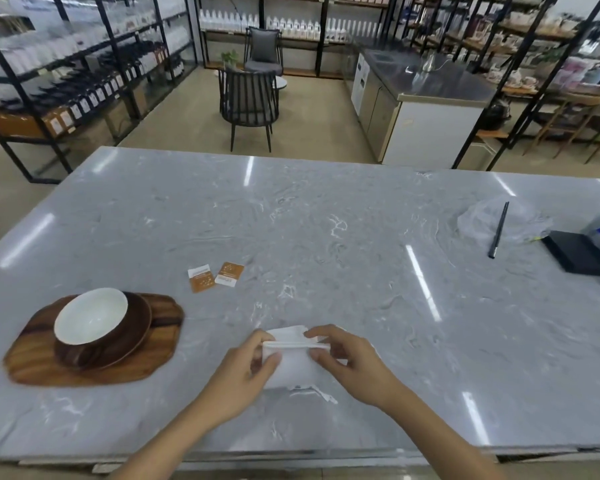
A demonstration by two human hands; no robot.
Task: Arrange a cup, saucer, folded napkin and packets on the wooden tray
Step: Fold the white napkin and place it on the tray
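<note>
No text can be read: the two packets [215,277] on the table [326,220] carry small print, and the bottles [94,95] on the left shelves bear white labels, all too blurred to make out

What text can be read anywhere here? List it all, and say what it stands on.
None can be read.
Two small orange-and-white paper packets on the grey marble counter: print too small and blurred.
Rows of dark bottles on the black metal shelves: white labels, blurred.
White folded paper napkin: no print visible.
</note>
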